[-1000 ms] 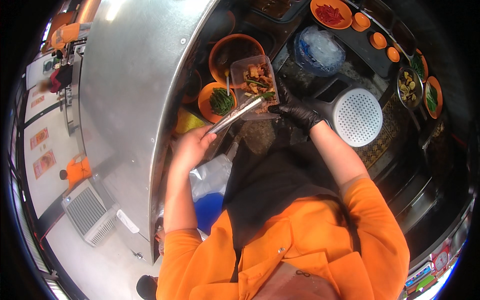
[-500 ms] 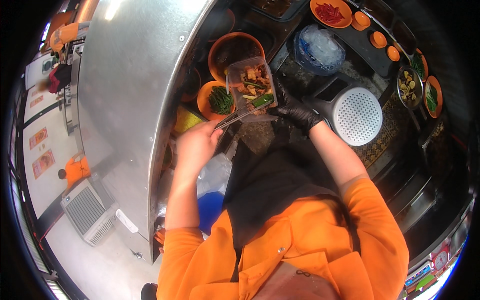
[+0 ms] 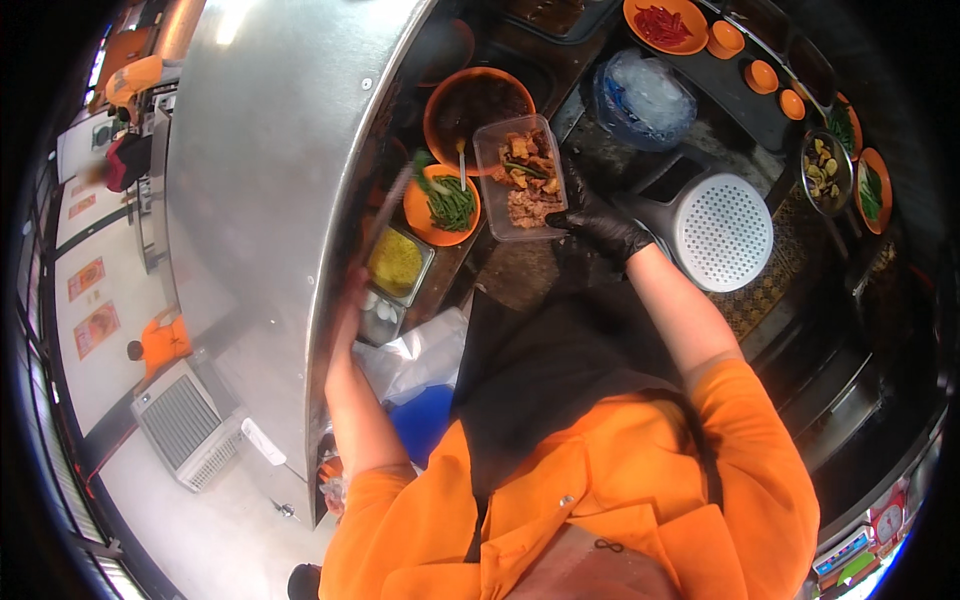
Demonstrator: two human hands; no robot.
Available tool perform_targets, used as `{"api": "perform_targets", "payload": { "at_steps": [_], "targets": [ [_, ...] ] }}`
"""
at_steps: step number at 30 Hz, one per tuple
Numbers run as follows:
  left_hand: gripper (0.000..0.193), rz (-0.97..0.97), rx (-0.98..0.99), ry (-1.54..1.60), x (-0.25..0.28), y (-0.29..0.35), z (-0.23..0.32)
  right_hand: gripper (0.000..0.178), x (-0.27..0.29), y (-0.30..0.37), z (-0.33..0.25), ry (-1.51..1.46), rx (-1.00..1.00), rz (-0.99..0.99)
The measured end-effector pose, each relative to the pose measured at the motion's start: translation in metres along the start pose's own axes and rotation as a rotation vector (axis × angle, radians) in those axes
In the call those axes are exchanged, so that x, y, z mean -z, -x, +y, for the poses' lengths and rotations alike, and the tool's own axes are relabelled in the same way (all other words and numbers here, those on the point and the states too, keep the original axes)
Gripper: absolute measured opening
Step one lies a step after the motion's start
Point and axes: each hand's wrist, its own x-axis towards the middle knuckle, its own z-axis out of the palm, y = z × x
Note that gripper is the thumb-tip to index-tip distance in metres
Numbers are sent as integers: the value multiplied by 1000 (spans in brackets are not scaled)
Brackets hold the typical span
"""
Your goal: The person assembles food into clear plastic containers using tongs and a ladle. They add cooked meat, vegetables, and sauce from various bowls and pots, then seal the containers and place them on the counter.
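My right hand (image 3: 603, 224), in a black glove, grips the near right corner of a clear plastic container (image 3: 487, 207). Browned pieces of food (image 3: 530, 165) and a minced-looking heap fill much of it. Bare and smeared by motion, my left hand (image 3: 350, 298) holds metal tongs (image 3: 393, 205) over the left side of the counter. A blurred green piece (image 3: 428, 183) shows at the tips of the tongs, beside an orange bowl (image 3: 415, 212) of cut green beans (image 3: 450, 203). Whether the tongs grip that piece I cannot tell.
Behind the container stands an orange bowl (image 3: 432, 125) of dark liquid. A metal tray of yellow food (image 3: 397, 262) lies near my left forearm. Right of the gloved hand is a round perforated metal plate (image 3: 724, 232). A steel panel (image 3: 270, 200) borders the left side.
My left hand and the tongs have swung left, out of the container. The green piece seen in the container is gone from there. The container has shifted slightly right in the picture.
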Motion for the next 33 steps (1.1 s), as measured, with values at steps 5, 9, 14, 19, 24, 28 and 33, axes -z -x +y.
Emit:
{"api": "perform_targets", "payload": {
  "at_steps": [5,9,14,19,24,28,33],
  "targets": [
    [35,54,-148,-15,7,-80,-72,104,-4,-2,3,-39,-49,-17],
    [34,232,-250,-396,-31,-41,13,105,-6,1,-6,104,-31,3],
    [25,27,-543,-520,-50,28,81,101,-13,4,-18,100,-68,3],
    [36,63,-866,-734,-56,29,108,102,-1,-2,-6,142,-97,-63],
    [43,43,-905,-803,-58,20,107,102,-12,5,-21,97,-138,-70],
    [43,15,-930,-818,-57,16,112,103,-11,7,-26,123,-175,-81],
    [43,-2,-916,-828,-60,13,114,105,-9,10,-29,136,-233,-64]
  ]
}}
